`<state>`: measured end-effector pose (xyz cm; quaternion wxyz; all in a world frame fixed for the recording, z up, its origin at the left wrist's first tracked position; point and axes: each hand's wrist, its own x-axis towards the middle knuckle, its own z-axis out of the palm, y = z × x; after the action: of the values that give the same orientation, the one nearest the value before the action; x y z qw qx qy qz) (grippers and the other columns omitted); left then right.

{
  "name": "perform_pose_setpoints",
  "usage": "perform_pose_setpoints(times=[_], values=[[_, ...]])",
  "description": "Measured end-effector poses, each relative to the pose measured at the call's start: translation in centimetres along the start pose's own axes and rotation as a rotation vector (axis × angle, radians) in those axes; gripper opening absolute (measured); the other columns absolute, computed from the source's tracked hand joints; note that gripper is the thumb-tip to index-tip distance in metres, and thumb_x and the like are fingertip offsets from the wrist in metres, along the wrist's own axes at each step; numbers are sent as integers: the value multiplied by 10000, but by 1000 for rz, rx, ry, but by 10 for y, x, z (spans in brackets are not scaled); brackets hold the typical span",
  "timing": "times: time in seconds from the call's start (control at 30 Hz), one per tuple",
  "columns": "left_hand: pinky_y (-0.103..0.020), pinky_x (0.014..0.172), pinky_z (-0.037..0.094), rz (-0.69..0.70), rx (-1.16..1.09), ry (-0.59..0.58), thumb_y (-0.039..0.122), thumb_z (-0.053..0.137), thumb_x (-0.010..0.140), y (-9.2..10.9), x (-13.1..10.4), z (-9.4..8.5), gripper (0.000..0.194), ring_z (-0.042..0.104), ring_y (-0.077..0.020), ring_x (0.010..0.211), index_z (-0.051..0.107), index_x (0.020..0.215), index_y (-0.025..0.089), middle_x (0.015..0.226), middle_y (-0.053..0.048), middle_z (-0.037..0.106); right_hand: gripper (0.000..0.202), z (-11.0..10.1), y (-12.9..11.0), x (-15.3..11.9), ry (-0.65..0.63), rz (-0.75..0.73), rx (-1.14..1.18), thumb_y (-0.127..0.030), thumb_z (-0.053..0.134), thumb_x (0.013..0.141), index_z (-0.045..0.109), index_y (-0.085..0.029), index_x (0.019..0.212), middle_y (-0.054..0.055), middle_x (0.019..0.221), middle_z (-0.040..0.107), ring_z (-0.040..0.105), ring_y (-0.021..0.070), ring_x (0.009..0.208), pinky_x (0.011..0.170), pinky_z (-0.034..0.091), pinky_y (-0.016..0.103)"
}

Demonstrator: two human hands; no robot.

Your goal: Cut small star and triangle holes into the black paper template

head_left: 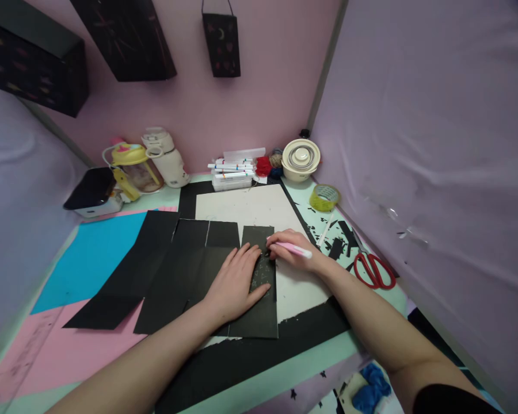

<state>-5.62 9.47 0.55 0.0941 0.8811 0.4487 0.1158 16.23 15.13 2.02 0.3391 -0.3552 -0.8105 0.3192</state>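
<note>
Here, we see the left hand (242,277) spread flat, fingers extended and gripping nothing, resting on a black card (259,319); the right hand (300,238) pinches a pink pen-like tool (292,248) above the card's upper right edge; the card lies partly over a white board (302,293), with small pale shapes (264,270) beside the left fingers; farther right we find red-handled scissors (374,270) near black scraps (336,249), a tape roll (325,198) beyond.

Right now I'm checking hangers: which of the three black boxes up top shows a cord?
The small rightmost box; the larger middle box and left box are cut off above.
</note>
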Motion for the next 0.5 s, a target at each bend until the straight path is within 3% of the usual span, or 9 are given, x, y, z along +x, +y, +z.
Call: perform_pose_setpoints(times=[0.07, 0.17, 0.33, 0.4, 0.5], values=[[-487, 1188, 236, 0, 3, -6, 466, 542, 907, 0, 0, -1, 635, 275, -276, 1442, 360, 1417, 132, 1492, -133, 423, 179, -1, 2, -1, 35, 55, 87, -295, 496, 941, 644, -222, 1010, 9, 737, 709, 682, 186, 772, 825, 505, 348], [-507, 1184, 237, 12, 23, -20, 466, 527, 919, 1, 1, -3, 571, 276, -289, 1439, 430, 1383, 147, 1497, -131, 416, 226, -1, 5, -2, 118, 110, 193, -323, 492, 946, 603, -208, 1107, 39, 897, 723, 682, 184, 848, 833, 508, 343], [-539, 1168, 243, 31, 48, -36, 451, 516, 934, 2, 1, -5, 456, 265, -313, 1442, 528, 1333, 230, 1508, -117, 394, 291, -1, 8, 0, 120, 110, 206, -363, 499, 941, 632, -217, 1154, 49, 1047, 684, 639, 172, 873, 783, 493, 299], [-538, 1168, 241, 30, 51, -41, 448, 517, 935, 2, 1, -5, 457, 262, -315, 1443, 532, 1336, 230, 1510, -122, 391, 292, -1, 8, 1, 119, 156, 220, -380, 473, 946, 687, -209, 1048, 41, 989, 684, 619, 167, 836, 737, 479, 282], [-533, 1170, 240, 27, 59, -49, 454, 519, 932, 2, 0, -4, 464, 257, -314, 1445, 534, 1338, 229, 1514, -121, 386, 296, -2, 7, 2, 92, 321, 295, -394, 494, 923, 713, -197, 897, -3, 680, 617, 534, 129, 595, 554, 404, 238]])
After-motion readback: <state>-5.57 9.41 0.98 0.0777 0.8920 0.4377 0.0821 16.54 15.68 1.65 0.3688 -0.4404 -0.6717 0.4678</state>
